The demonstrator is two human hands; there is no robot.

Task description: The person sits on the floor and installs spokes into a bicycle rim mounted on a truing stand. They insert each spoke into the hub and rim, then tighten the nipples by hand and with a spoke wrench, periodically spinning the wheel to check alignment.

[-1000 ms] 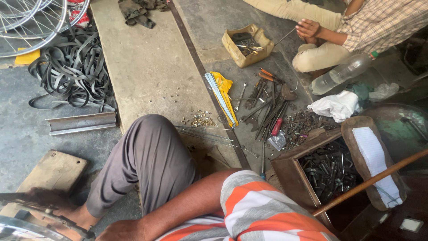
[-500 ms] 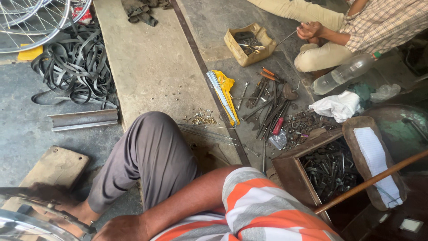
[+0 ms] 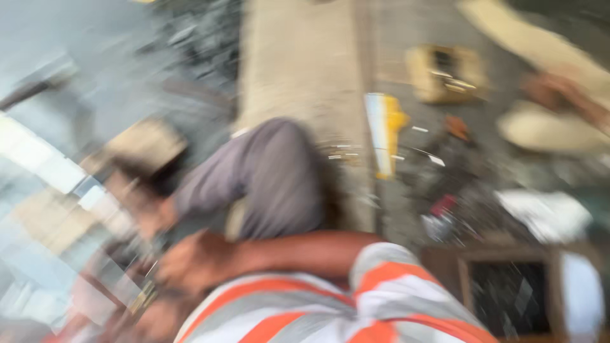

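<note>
**A hand at the wheel, lost in blur**

The view was badly smeared by head motion, so little could be told for sure. One hand (image 3: 184, 263) showed at lower left, reaching across the body from a bare forearm and an orange-and-grey striped sleeve (image 3: 381, 298). By that cross-body reach it was most likely the right hand, though the blur left this a judgement. Whether its fingers were spread, closed or gripping something could not be told. The other hand could not be made out.

Just beyond and below the fingers lay pale, shiny streaks that read as a wheel rim (image 3: 44, 178), with a small brassy part (image 3: 145, 297) right under the knuckles. The hand seemed to sit on or against the rim, perhaps to steady it, but contact was not clear.

Above the fingers rose a bent knee in grey trousers (image 3: 273, 178), with a foot (image 3: 149, 216) close to the hand, as of someone crouched low over the work. A tan block (image 3: 143, 143) lay past the foot.

Well away from the fingers, to the far side, were a yellow packet (image 3: 384, 130), a cardboard box (image 3: 445, 73), a white cloth (image 3: 546, 213) and a dark wooden tray (image 3: 508, 295). Another person's hand (image 3: 553, 89) showed near the box.
</note>
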